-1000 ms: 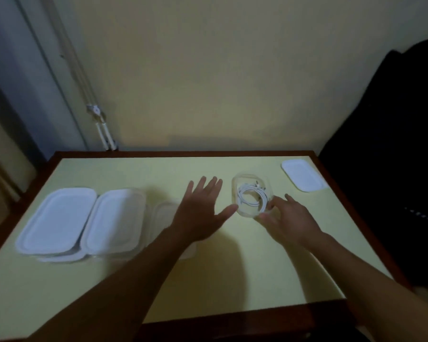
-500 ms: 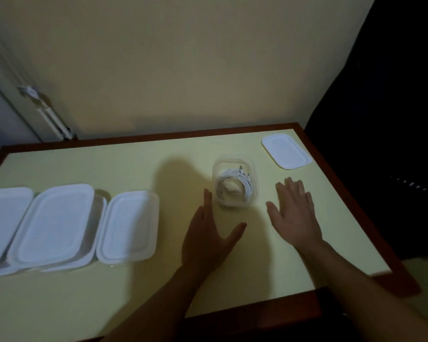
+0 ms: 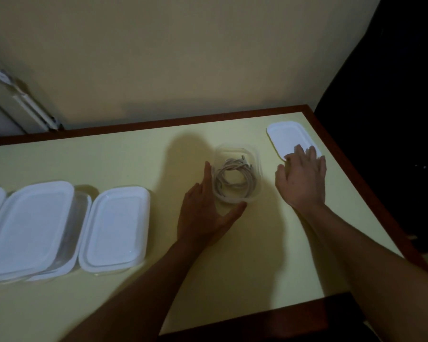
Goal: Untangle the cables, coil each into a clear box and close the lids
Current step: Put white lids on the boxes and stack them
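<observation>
Change from half a second ago: the right hand [image 3: 302, 181] then lay on bare tabletop, short of the loose lid [image 3: 287, 137]. It has since advanced, and its fingertips now overlap the lid's near end. The left hand [image 3: 208, 213] then stood just clear of the clear box [image 3: 256, 157]. It now lies against it, fingers along the left wall and thumb at the near wall. The box's place on the table is unchanged.

Hand state: both hands are flat, with fingers straight and spread. Neither grasps anything.

Task item: the cable [image 3: 235, 178], pale and smooth, lies in a loose round coil inside the uncovered box, right of the tabletop's centre.

Materials and shapes: the box is transparent plastic, rectangular with rounded corners. The loose lid is white, matte and rounded-rectangular, and lies at the far right corner. Three lidded boxes [image 3: 116, 228] with matching white lids sit along the left edge. The table [image 3: 134, 164] has a smooth yellow top framed in dark wood.
</observation>
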`<state>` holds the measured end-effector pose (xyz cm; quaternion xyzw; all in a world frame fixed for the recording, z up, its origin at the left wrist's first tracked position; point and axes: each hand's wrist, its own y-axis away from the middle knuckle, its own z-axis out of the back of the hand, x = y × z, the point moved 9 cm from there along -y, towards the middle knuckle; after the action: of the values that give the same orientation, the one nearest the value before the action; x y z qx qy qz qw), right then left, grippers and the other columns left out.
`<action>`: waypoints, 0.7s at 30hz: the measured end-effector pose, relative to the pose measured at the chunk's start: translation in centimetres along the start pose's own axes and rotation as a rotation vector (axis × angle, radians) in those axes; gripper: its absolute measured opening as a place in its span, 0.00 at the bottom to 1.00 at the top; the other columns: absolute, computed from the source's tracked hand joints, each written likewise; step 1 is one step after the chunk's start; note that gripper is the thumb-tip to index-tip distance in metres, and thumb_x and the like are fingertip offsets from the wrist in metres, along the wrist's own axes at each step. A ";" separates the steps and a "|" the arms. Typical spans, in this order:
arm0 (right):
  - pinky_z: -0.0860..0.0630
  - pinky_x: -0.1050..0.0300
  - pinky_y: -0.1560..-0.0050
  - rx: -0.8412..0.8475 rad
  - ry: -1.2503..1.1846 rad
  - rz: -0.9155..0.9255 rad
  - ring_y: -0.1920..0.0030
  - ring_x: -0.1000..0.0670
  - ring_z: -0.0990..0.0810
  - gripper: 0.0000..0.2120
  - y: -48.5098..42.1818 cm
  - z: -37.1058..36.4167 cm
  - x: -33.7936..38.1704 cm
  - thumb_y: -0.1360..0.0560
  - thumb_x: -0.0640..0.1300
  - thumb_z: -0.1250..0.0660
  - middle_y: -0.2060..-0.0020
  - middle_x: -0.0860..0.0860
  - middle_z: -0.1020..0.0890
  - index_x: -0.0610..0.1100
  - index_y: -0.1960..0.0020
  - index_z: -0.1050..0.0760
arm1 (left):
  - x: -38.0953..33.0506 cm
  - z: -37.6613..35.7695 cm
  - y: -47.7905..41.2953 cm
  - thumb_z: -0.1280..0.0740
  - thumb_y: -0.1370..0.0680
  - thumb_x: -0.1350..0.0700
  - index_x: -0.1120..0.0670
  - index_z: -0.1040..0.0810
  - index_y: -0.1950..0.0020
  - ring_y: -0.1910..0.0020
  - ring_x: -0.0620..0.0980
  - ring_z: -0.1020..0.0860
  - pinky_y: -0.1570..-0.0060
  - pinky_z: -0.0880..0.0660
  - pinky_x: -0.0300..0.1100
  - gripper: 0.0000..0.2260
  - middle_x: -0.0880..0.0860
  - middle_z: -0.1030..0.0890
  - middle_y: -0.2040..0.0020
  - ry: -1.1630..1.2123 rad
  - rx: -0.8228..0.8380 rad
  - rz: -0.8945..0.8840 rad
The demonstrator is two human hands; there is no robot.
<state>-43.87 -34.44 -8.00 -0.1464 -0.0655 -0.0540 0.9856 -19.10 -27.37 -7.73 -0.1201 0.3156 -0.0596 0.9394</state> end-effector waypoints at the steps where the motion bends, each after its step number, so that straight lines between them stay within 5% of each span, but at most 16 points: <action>1: 0.46 0.37 0.22 -0.016 -0.020 0.016 0.22 0.39 0.39 0.17 0.1 0.2 0.1 0.20 0.49 0.43 0.27 0.43 0.28 0.42 0.38 0.23 | 0.0 0.0 -0.1 0.40 0.29 0.25 0.53 0.56 0.18 0.37 0.54 0.24 0.36 0.27 0.50 0.51 0.55 0.24 0.31 -0.006 -0.001 -0.004; 5: 0.47 0.38 0.21 -0.071 -0.076 0.072 0.23 0.41 0.35 0.11 0.8 0.7 0.5 0.18 0.47 0.39 0.29 0.44 0.25 0.43 0.42 0.23 | -0.1 -0.2 -0.6 0.40 0.29 0.25 0.53 0.55 0.18 0.34 0.53 0.25 0.33 0.29 0.50 0.51 0.54 0.25 0.29 0.000 0.017 -0.010; 15: 0.47 0.47 0.20 -0.192 -0.383 0.165 0.29 0.49 0.28 0.15 2.2 4.4 3.9 0.17 0.52 0.45 0.35 0.48 0.21 0.43 0.47 0.25 | -0.6 0.1 -0.6 0.42 0.30 0.25 0.56 0.52 0.18 0.34 0.52 0.27 0.31 0.35 0.47 0.51 0.54 0.25 0.30 -0.025 0.012 -0.021; 21: 0.29 0.45 0.30 -0.180 -0.520 0.402 0.32 0.46 0.26 0.08 3.9 8.1 9.5 0.21 0.46 0.33 0.35 0.45 0.20 0.40 0.49 0.23 | -0.8 0.1 -0.8 0.40 0.29 0.25 0.57 0.51 0.18 0.36 0.53 0.24 0.32 0.30 0.50 0.51 0.55 0.24 0.30 -0.028 0.000 -0.035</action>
<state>-34.92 -29.18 -0.04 -0.2515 -0.2794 0.1749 0.9100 -19.73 -28.00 -6.96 -0.1265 0.3004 -0.0742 0.9425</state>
